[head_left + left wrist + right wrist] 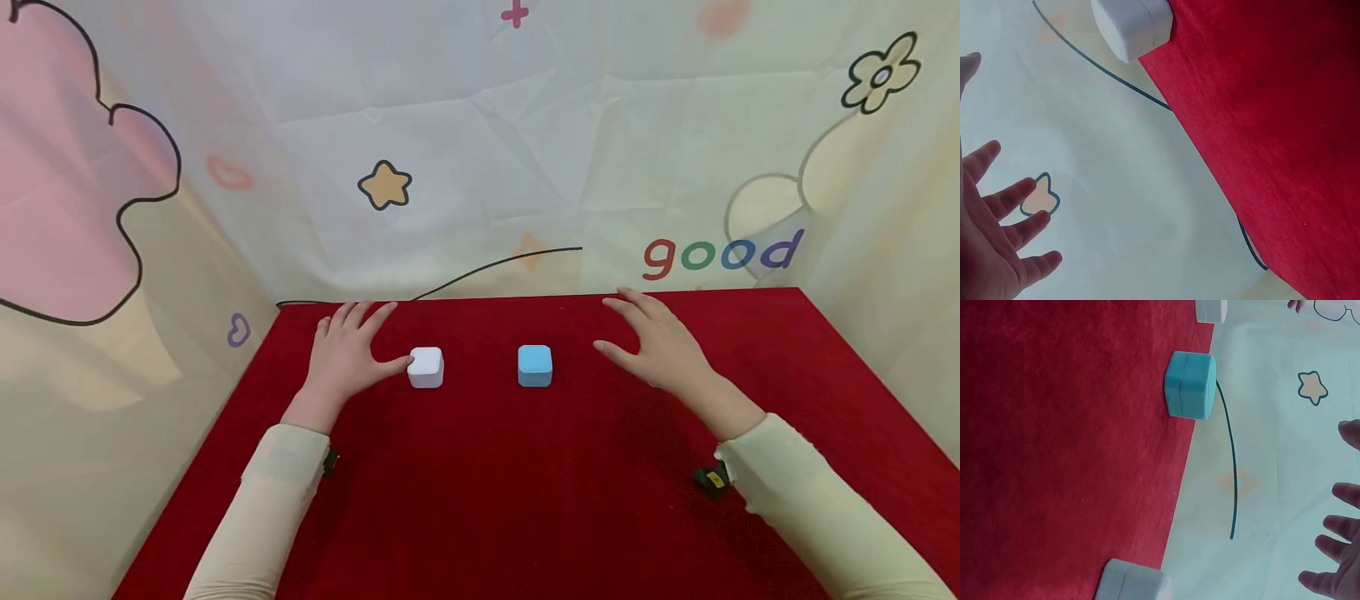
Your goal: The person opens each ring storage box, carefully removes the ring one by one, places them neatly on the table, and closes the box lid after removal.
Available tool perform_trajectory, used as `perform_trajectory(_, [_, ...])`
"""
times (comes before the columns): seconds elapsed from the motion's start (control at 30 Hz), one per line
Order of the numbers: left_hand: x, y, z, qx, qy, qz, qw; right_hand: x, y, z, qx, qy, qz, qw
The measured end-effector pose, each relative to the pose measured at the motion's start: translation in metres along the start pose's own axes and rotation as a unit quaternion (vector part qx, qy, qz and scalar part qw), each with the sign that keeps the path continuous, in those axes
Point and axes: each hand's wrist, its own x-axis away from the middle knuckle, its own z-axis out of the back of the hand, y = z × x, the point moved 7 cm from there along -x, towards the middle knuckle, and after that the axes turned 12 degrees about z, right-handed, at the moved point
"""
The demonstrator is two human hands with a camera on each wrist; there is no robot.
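A white rounded block [426, 368] and a light blue rounded block [535, 367] sit apart on the red cloth. My left hand [347, 354] hovers left of the white block, fingers spread; its thumb overlaps that block's edge in the head view. In the left wrist view, the fingers stand away from the white block [1138, 28]. To the right of the blue block, my right hand [663, 343] is held with fingers spread, holding nothing. A greyish block [1130, 581] shows low in the right wrist view; the head view does not show it, perhaps behind the right hand.
The red cloth [465, 500] covers the table. Behind its far edge hangs a pale printed curtain [465, 125] with a star, a flower and the word "good". Dark wrist devices show by the left cuff [285, 454] and the right cuff [757, 450].
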Motion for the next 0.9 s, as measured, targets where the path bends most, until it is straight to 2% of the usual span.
perform_trajectory(0.3, [0.000, -0.005, -0.001, 0.025, -0.007, 0.008, 0.9996, -0.008, -0.008, -0.006, -0.036, 0.017, 0.006, 0.9992])
perform_trajectory(0.9, [0.008, -0.019, -0.013, 0.053, -0.049, 0.020, 0.9972, -0.021, -0.028, -0.025, -0.089, -0.003, 0.018, 0.9958])
